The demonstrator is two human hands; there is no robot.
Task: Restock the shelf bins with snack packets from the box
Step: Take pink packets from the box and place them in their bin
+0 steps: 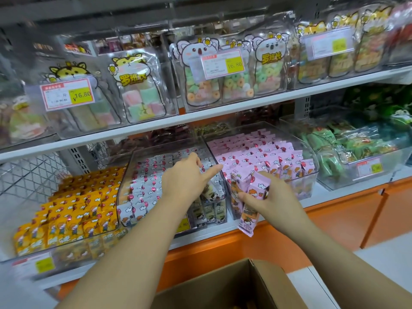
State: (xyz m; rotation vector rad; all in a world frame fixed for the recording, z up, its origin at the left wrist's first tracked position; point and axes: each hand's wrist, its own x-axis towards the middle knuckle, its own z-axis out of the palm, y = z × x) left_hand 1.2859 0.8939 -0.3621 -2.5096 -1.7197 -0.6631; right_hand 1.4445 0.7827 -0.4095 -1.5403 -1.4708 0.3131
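My right hand [270, 195] grips a bunch of pink snack packets [247, 197] in front of the clear bin of pink packets [263, 152]; one packet hangs down below my fingers. My left hand [187, 177] reaches over the front of the clear bin of silver-white packets [151, 181], fingers fairly straight, thumb pointing right towards the pink bin, holding nothing that I can see. The open cardboard box [240, 286] sits below at the bottom edge, its contents mostly hidden.
A bin of yellow packets [73, 208] stands at the left, a bin of green packets [347, 148] at the right. The upper shelf [200, 119] carries bins of candy bags with price tags. An orange cabinet front [334, 219] runs below.
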